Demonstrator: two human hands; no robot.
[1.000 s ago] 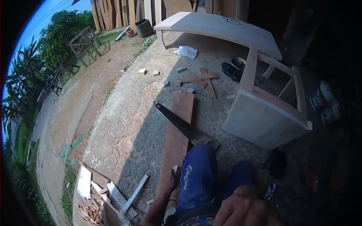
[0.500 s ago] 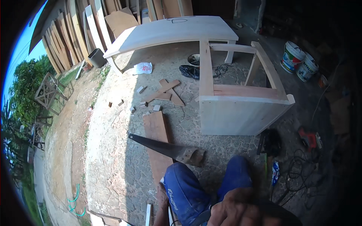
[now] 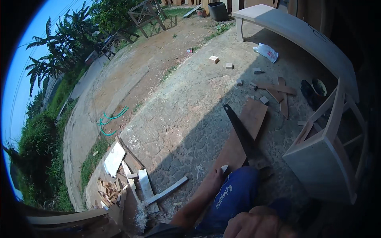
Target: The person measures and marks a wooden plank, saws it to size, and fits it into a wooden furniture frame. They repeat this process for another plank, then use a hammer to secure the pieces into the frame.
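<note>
My left hand point(image 3: 215, 177) is beside my left knee, at the near end of a brown wooden board point(image 3: 234, 148) lying on the ground. Its fingers look curled, and a small white piece point(image 3: 224, 168) shows at their tips, too small to name. A handsaw point(image 3: 243, 133) with a dark blade and worn handle lies across the board, its handle close to my knee. My right hand point(image 3: 254, 224) is closed in front of my lap at the lower edge; whatever is inside it is hidden.
Offcuts and white strips point(image 3: 147, 190) are heaped at lower left. A pale wooden frame point(image 3: 317, 158) stands at right, a long curved white tabletop point(image 3: 297, 29) behind it. Crossed wood pieces point(image 3: 279, 93), small blocks point(image 3: 229, 66) and a white plastic bag point(image 3: 266, 52) lie farther off.
My view has swung left, so the scene has shifted right and the offcut heap shows. The saw still lies on the board. Both hands stay near my lap and knee.
</note>
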